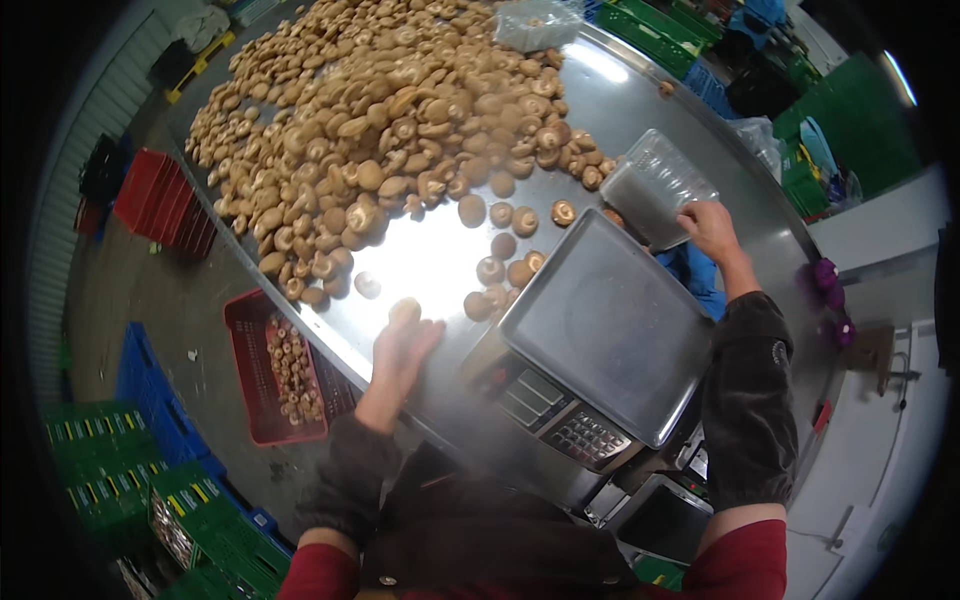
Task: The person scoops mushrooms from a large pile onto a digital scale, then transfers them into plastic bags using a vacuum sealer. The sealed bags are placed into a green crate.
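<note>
My right hand [711, 229] grips the near corner of a stack of clear plastic trays [656, 184] beyond the scale. My left hand [397, 349] is low over the metal table [450, 382], left of the scale. A pale rounded shape at its fingertips may be a mushroom cap, but glare blurs it. Between my hands stands a digital scale with a bare metal pan [607, 322] and a keypad [585, 436]. Several loose shiitake mushrooms [491, 270] lie along the pan's left edge. Behind them spreads a large heap of shiitake mushrooms [390, 112].
Wrapped clear packaging [536, 26] sits at the heap's far right. Blue material [694, 277] lies beside the pan. A red crate [244, 375] holding mushrooms is on the floor at left, near green crates [105, 457]. Another device [664, 517] stands near my body.
</note>
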`<state>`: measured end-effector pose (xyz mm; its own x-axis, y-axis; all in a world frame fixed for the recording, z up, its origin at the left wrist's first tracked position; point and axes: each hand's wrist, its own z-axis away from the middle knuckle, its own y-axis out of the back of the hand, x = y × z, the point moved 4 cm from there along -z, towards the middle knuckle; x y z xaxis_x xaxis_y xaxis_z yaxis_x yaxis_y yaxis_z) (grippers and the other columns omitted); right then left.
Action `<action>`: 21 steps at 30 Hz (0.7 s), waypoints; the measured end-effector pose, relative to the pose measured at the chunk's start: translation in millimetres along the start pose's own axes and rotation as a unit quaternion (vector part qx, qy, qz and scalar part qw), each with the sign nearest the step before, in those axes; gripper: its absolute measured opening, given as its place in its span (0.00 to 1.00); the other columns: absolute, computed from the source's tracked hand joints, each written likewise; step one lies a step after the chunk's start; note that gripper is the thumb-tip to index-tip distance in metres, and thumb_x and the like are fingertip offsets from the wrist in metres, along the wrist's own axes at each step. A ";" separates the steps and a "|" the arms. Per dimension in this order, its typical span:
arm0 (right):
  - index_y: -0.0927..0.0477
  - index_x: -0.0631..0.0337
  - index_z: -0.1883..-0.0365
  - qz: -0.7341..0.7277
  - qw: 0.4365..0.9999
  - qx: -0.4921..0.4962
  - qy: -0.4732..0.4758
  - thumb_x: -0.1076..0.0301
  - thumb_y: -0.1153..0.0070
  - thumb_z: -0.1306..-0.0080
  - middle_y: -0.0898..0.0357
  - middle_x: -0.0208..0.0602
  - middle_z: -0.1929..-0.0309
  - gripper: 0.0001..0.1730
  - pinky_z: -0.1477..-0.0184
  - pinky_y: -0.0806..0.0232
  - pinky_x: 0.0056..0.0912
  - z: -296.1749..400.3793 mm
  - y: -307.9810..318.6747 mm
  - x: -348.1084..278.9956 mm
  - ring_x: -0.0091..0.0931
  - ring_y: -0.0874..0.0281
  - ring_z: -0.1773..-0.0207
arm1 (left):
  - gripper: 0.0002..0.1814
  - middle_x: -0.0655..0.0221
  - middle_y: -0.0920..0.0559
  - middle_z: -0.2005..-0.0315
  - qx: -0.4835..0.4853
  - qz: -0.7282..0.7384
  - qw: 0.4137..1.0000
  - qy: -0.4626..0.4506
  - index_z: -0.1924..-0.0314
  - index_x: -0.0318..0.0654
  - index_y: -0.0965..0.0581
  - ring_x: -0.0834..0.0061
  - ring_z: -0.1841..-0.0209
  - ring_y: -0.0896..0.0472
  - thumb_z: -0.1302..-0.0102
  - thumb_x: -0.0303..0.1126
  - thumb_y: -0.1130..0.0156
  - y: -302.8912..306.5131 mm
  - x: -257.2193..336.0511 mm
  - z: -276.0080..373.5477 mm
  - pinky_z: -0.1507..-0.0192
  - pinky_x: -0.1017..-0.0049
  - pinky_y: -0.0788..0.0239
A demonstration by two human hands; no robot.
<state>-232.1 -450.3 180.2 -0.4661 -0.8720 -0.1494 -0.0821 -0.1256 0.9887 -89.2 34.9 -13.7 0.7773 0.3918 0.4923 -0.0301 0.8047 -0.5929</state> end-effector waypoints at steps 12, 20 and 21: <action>0.18 0.66 0.64 -0.109 0.994 -0.025 -0.005 0.61 0.42 0.38 0.19 0.49 0.68 0.15 0.60 0.31 0.35 1.0 1.2 7.6 0.38 0.19 0.65 | 0.25 0.44 0.23 0.53 -0.032 -0.162 0.986 0.009 0.37 0.25 0.41 0.55 0.55 0.17 0.30 0.28 0.51 -21.6 25.2 26.3 0.56 0.67 0.21; 0.16 0.66 0.63 -0.090 0.996 -0.025 -0.008 0.61 0.39 0.41 0.17 0.46 0.72 0.15 0.63 0.30 0.31 -14.1 -6.0 18.1 0.27 0.19 0.69 | 0.18 0.52 0.19 0.60 -0.039 -0.189 0.979 0.068 0.44 0.27 0.32 0.63 0.65 0.15 0.32 0.26 0.50 24.3 7.6 77.9 0.65 0.72 0.21; 0.15 0.65 0.63 -0.082 0.996 -0.021 -0.027 0.62 0.38 0.42 0.16 0.45 0.72 0.15 0.63 0.30 0.30 -14.2 -2.7 15.6 0.27 0.18 0.69 | 0.16 0.53 0.18 0.61 -0.035 -0.185 0.979 0.072 0.45 0.27 0.32 0.63 0.66 0.15 0.32 0.26 0.50 25.7 4.9 81.7 0.66 0.73 0.21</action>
<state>-226.6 -470.2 175.4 -0.4959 -0.8121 -0.3076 -0.1248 -0.2839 0.9507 -137.5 94.0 25.6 0.8077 0.0076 0.5895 0.3102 0.8449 -0.4358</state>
